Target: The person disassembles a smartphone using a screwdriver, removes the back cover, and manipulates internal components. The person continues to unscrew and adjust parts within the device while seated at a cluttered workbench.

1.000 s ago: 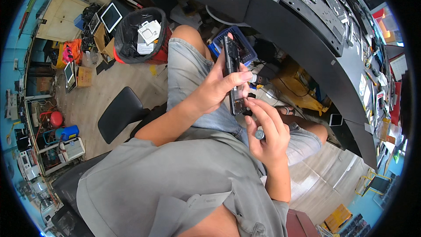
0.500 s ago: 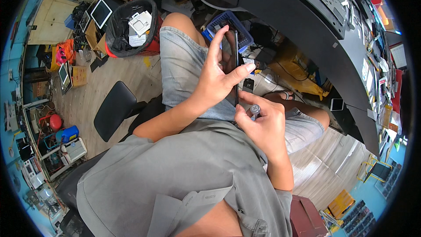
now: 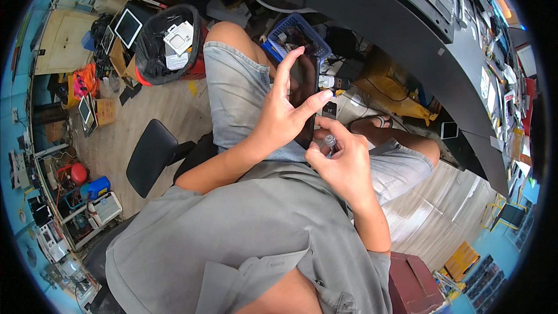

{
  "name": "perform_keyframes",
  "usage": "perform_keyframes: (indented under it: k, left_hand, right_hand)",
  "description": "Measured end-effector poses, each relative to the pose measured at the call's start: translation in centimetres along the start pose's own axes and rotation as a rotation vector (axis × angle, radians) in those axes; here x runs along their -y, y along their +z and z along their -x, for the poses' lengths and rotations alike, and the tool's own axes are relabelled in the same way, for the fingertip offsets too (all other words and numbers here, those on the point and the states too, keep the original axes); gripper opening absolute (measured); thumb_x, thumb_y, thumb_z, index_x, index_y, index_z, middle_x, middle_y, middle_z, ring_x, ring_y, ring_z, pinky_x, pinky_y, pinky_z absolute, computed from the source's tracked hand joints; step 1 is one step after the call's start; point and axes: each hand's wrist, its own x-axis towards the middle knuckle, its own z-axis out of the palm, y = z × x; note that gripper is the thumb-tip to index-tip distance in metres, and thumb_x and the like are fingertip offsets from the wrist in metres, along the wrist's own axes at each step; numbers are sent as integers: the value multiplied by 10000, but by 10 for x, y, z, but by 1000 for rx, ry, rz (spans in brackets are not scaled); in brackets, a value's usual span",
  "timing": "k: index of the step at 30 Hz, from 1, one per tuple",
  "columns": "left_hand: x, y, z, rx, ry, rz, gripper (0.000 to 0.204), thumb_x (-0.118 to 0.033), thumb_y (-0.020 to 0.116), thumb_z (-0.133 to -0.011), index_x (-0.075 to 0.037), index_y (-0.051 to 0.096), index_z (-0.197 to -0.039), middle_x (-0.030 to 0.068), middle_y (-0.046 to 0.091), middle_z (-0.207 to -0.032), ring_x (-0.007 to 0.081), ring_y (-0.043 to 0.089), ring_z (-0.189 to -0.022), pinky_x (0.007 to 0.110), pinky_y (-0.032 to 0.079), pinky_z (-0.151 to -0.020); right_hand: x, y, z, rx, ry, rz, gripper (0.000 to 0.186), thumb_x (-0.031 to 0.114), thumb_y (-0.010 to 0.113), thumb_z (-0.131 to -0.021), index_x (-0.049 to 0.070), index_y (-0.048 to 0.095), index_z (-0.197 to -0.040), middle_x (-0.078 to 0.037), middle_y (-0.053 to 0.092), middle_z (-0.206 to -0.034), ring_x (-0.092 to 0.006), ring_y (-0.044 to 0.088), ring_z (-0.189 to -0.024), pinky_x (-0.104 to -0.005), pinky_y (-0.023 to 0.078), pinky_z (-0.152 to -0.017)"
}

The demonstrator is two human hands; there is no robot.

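My left hand (image 3: 281, 117) is closed round a black smartphone (image 3: 309, 78), its thumb on the near right edge and a finger reaching up along the left side. The phone stands tilted over my lap, its dark glossy face partly showing. At the phone's lower end is my right hand (image 3: 347, 166), thumb and forefinger close to or touching its edge. Tucked in the right hand is what looks like a screwdriver (image 3: 330, 140); only its round grey handle end shows. Its shaft and tip are hidden by the fingers.
A black desk (image 3: 372, 9) curves across the front, loaded with tools and parts at right. Below it sit a blue basket (image 3: 319, 40) and a yellowish box (image 3: 378, 78). A lined red bin (image 3: 197, 70) and a black chair part (image 3: 152, 154) are at left.
The phone has turned slightly, so more of its dark face shows. My right hand has shifted a little left with the screwdriver. Both hands keep their hold.
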Motion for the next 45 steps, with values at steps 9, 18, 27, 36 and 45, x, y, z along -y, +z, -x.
perform_keyframes:
  k: [9,18,27,36,45]
  left_hand:
    - [13,6,7,-7,7,-46,896,-195,848,-1044,-69,324,-1761,29,643,-985,82,611,-890,263,487,-786]
    - [4,8,15,1,-123,48,907,-245,883,-1014,-90,349,-1730,107,653,-1186,154,642,-1017,339,552,-883]
    - [19,5,11,-29,-55,74,946,-165,864,-1017,-73,282,-1757,69,577,-1296,111,587,-1090,297,531,-927]
    - [24,4,10,-41,5,6,883,-194,817,-1048,-72,307,-1759,66,653,-1228,109,612,-1016,297,524,-904]
    - [23,7,9,-58,-95,179,821,-200,727,-1095,-127,294,-1789,52,663,-1122,97,619,-961,296,529,-863]
  right_hand:
    - [-12,8,-1,-48,-20,26,214,54,798,-827,-48,798,-1016,-108,702,-688,-135,608,-535,-307,510,-571]
    - [-10,6,-5,-81,-102,147,178,81,790,-828,-52,794,-945,-214,678,-646,-338,701,-532,-438,572,-568]
    - [-5,13,-8,-41,-48,156,218,71,814,-804,-53,777,-979,-211,706,-692,-347,730,-580,-454,588,-603]
    - [-12,21,-5,-51,-123,218,300,40,769,-789,-57,761,-1072,-203,717,-705,-367,731,-587,-490,601,-625]
    - [9,14,-2,-23,-146,272,362,70,786,-806,-24,766,-1155,-173,746,-714,-341,745,-588,-491,623,-644]
